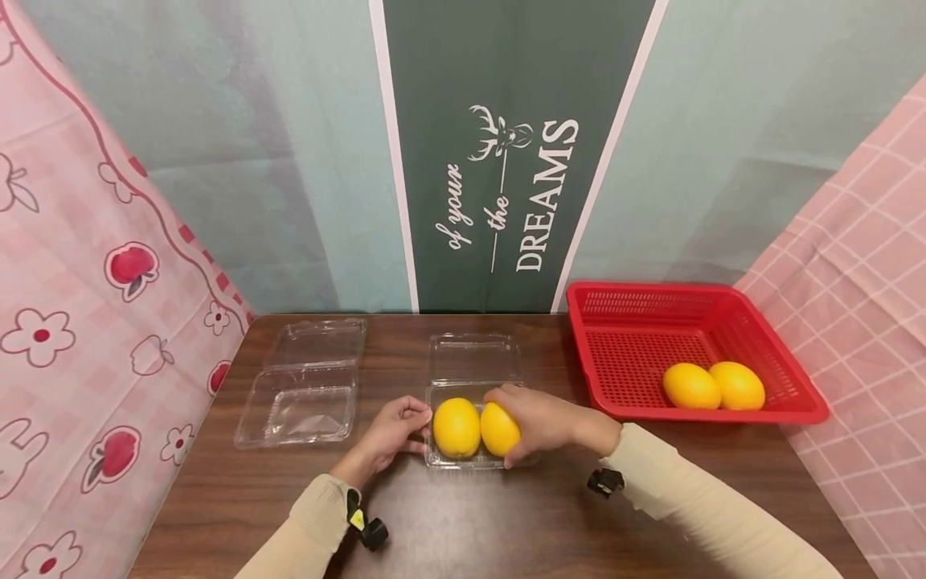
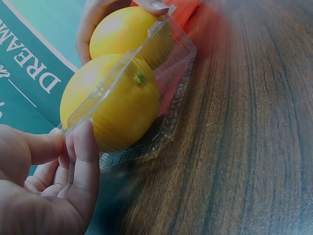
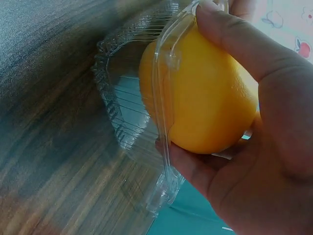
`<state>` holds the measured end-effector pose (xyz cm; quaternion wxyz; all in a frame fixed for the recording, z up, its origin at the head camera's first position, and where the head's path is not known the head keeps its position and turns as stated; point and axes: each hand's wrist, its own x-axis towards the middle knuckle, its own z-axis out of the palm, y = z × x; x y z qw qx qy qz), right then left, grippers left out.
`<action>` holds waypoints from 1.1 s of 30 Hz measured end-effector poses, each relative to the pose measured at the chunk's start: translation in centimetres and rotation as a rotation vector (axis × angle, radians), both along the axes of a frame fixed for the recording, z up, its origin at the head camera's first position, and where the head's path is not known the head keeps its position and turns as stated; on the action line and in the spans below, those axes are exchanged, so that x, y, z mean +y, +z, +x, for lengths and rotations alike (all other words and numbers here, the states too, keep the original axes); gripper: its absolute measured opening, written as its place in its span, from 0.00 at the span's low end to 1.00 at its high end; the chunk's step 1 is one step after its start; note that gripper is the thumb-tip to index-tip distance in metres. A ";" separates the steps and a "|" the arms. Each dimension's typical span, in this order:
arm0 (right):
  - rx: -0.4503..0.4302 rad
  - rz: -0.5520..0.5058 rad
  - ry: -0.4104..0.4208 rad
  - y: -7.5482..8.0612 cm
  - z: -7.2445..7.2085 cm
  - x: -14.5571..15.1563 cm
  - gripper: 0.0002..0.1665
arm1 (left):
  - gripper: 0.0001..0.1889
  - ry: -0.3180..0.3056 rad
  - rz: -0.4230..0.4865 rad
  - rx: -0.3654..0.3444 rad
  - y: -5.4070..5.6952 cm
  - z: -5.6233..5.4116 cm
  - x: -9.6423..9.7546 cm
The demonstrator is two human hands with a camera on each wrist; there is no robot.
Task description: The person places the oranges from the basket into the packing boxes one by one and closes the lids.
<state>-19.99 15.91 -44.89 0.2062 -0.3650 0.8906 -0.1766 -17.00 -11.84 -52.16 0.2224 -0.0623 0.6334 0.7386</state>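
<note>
A clear plastic clamshell box [image 1: 473,464] lies with its lid raised back on the wooden table, in front of the person. One yellow orange-like fruit [image 1: 456,428] sits in its left half. My right hand [image 1: 538,418] grips a second yellow fruit [image 1: 500,429] in the right half, fingers and thumb curled round it, as the right wrist view shows [image 3: 210,93] too. With thumb and fingers my left hand [image 1: 396,430] pinches the box's left rim [image 2: 93,100]. A green stem end shows on the left fruit in the left wrist view.
Another open clear clamshell box [image 1: 311,406] stands at the left. At the right is a red perforated basket [image 1: 637,338] with two yellow fruits [image 1: 692,387] inside, near its front wall. Printed curtains hang behind and beside the wooden table [image 1: 463,531].
</note>
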 end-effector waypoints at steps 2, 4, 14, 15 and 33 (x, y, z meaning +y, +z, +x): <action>-0.007 0.007 0.003 0.0 0.1 -0.1 0.51 | 0.09 0.001 -0.003 -0.001 0.0 0.0 0.0; -0.014 0.014 0.007 0.0 0.1 -0.1 0.51 | 0.09 0.002 -0.004 -0.002 0.0 0.1 0.0; -0.077 0.062 -0.038 -0.1 0.1 -0.3 0.52 | 0.09 -0.007 0.001 0.004 -0.1 0.1 -0.1; -0.085 0.064 -0.042 0.0 0.1 -0.3 0.52 | 0.09 -0.008 0.001 0.004 -0.2 0.1 -0.1; -0.051 0.055 -0.008 0.0 -0.1 -0.1 0.45 | 0.08 0.014 0.012 0.009 -0.2 0.0 0.1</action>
